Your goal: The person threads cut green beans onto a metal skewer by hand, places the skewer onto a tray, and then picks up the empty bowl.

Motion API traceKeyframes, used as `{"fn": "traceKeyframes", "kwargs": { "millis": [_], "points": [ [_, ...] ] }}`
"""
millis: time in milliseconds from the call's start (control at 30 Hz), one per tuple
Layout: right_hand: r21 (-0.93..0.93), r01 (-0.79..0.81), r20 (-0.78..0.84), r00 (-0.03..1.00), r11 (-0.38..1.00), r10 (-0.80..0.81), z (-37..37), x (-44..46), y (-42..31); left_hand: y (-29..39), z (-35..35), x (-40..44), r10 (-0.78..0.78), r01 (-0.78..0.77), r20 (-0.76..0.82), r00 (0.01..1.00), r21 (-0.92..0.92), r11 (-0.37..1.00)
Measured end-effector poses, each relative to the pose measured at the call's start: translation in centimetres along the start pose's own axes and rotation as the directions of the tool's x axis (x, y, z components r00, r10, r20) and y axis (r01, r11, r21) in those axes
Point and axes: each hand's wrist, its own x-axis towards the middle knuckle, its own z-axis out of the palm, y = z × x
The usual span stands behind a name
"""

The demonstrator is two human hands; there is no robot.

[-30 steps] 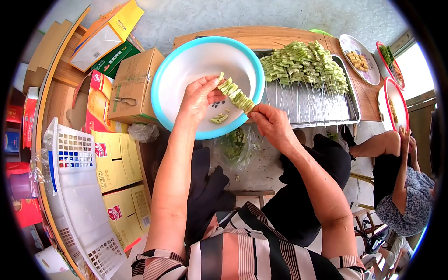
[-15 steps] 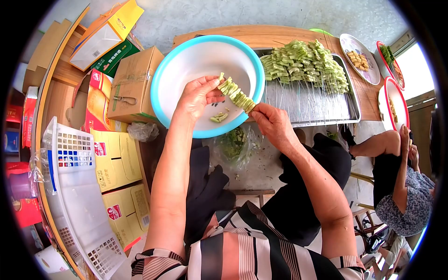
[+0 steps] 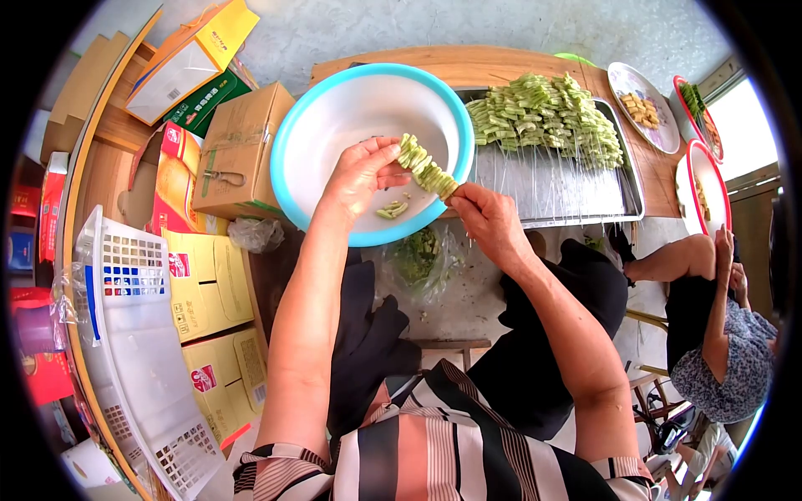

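Observation:
A skewer of cut green bean pieces [image 3: 428, 174] slants over the front right of a white basin with a blue rim [image 3: 282, 179]. My right hand [image 3: 491, 219] is closed around its lower end, just outside the rim. At the upper end, the thumb and fingers of my left hand [image 3: 361, 177] pinch the topmost bean pieces. A few loose bean pieces [image 3: 391, 210] lie on the basin's bottom, below the skewer. Right of the basin, a metal tray [image 3: 576, 190] carries a large heap of filled bean skewers [image 3: 543, 117], their thin sticks pointing toward me.
The basin and tray rest on a wooden table [image 3: 468, 60]. Farther right are a plate of tan pieces [image 3: 642, 108] and red-rimmed bowls [image 3: 710, 188], with another person [image 3: 723, 359] seated nearby. Cardboard boxes [image 3: 242, 150] and a white plastic basket [image 3: 138, 334] stand left. A plastic bag of greens [image 3: 420, 259] lies below.
My left hand has moved slightly right and toward the skewer. The bean piece at its fingertips, which stood apart at the top, now sits against the row. My right hand has hardly moved.

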Motion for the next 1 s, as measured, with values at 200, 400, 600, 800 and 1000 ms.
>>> {"fn": "traceKeyframes", "kwargs": {
  "millis": [200, 400, 600, 800, 1000],
  "points": [
    [0.181, -0.112, 0.046, 0.993, 0.977, 0.106, 0.8, 1.1, 0.2, -1.6, 2.7, 0.5, 0.16, -0.174, -0.123, 0.979, -0.116, 0.978],
    [0.306, -0.116, 0.057, 0.993, 0.945, 0.103, 1.9, 0.8, -0.2, -2.4, 3.0, 1.3, 0.376, -0.387, -0.32, 0.87, 0.031, 0.922],
    [0.384, -0.119, 0.056, 0.993, 0.915, 0.105, 2.6, 1.3, -0.7, -2.4, 3.5, 1.2, 0.397, -0.413, -0.276, 0.875, 0.0, 0.911],
    [0.499, -0.111, 0.055, 0.994, 0.86, 0.097, 3.1, 1.6, -0.7, -2.3, 3.5, 1.2, 0.372, -0.408, -0.298, 0.879, -0.066, 0.911],
    [0.438, -0.084, 0.011, 0.996, 0.895, 0.089, 2.9, 1.9, -0.7, -2.6, 3.4, 0.6, 0.347, -0.357, -0.211, 0.914, -0.01, 0.934]
  ]
}}
